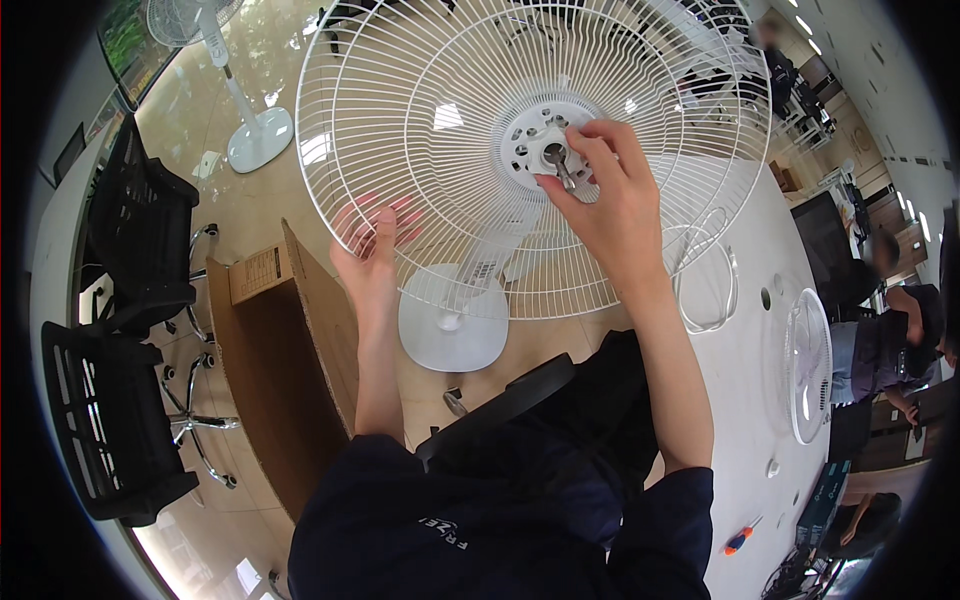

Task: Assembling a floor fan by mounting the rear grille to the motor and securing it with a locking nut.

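A white wire fan guard [440, 130] stands upright in front of me on a white fan with a round base [450, 335] on the floor. My left hand [375, 245] grips the guard's lower left rim, fingers showing through the wires. My right hand [605, 205] sits at the white centre hub [525, 140], with fingertips pinching around the metal motor shaft [556, 158].
An open cardboard box [285, 360] stands at my left. Black mesh chairs [135, 330] stand further left. Another white fan [235, 90] is at the back left. On the white table [745, 400] at my right lie a plastic ring [705, 280], a second guard [810, 365] and an orange screwdriver [742, 540]. Other people are at the far right.
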The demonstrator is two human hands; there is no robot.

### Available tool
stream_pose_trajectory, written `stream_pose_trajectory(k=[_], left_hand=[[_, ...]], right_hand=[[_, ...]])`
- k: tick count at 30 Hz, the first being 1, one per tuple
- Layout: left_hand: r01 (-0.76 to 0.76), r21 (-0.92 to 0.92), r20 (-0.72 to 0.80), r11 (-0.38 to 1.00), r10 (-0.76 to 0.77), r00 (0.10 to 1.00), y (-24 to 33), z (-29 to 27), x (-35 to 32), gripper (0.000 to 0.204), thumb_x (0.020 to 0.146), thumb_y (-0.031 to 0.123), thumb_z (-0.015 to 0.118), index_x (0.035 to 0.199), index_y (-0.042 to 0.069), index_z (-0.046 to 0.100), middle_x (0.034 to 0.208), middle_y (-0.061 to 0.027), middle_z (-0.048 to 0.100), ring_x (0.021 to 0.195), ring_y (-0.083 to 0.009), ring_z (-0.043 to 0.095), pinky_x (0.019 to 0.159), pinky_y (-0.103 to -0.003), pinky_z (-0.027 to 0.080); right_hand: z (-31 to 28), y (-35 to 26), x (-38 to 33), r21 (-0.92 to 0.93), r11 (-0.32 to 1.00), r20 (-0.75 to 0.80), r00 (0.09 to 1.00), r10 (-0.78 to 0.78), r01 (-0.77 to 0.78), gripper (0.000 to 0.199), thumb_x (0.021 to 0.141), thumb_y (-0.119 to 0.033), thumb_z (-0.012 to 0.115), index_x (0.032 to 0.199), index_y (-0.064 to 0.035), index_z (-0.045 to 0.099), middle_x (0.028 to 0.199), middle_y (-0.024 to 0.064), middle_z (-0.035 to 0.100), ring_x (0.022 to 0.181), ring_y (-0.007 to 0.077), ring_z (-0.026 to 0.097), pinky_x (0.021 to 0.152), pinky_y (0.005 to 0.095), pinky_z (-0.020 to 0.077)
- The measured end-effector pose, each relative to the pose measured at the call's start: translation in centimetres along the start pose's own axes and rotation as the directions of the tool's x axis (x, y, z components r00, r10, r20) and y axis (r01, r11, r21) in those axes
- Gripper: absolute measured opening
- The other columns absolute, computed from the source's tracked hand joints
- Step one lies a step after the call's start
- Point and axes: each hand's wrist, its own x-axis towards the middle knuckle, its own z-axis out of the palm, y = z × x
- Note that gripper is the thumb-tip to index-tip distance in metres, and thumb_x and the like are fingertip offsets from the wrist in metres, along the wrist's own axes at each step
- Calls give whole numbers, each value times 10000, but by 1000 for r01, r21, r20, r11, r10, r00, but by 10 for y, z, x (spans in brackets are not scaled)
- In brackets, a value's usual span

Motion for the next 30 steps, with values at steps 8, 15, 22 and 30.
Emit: stream_pose_trajectory(k=[8, 15, 22, 30], left_hand=[[-17, -3, 14, 1000, 17, 1000, -4, -1, -1, 345, 927, 116, 641, 1204, -49, 519, 956, -165, 684, 806, -195, 681, 694, -335, 599], [-20, 13, 16, 1000, 20, 1000, -2, -2, -1, 337, 926, 106, 639, 1201, -49, 521, 952, -162, 681, 803, -189, 677, 690, -334, 600], [-37, -15, 21, 999, 38, 999, -7, -1, 2, 312, 923, 81, 636, 1178, -53, 516, 942, -163, 677, 788, -186, 676, 668, -312, 598], [-24, -27, 30, 999, 25, 999, -6, -3, 1, 307, 923, 83, 636, 1167, -66, 524, 941, -167, 678, 775, -196, 684, 668, -316, 606]], right_hand=[[2, -3, 4, -111, 993, 29, 999, -23, 26, 451, 608, -124, 843, 992, -33, 625, 899, 71, 553, 797, 223, 594, 638, 336, 515], [10, -1, 5, -155, 986, 0, 998, 56, -56, 452, 596, -263, 869, 877, -46, 588, 831, 46, 551, 738, 210, 576, 578, 321, 501], [21, 4, 9, -169, 984, -190, 978, -85, 52, 458, 641, -272, 885, 890, -22, 593, 862, 67, 541, 659, 184, 540, 528, 286, 466], [16, 5, 2, -39, 996, -93, 992, -89, 85, 436, 634, -194, 858, 1004, -57, 672, 936, 65, 545, 755, 186, 541, 612, 296, 500]])
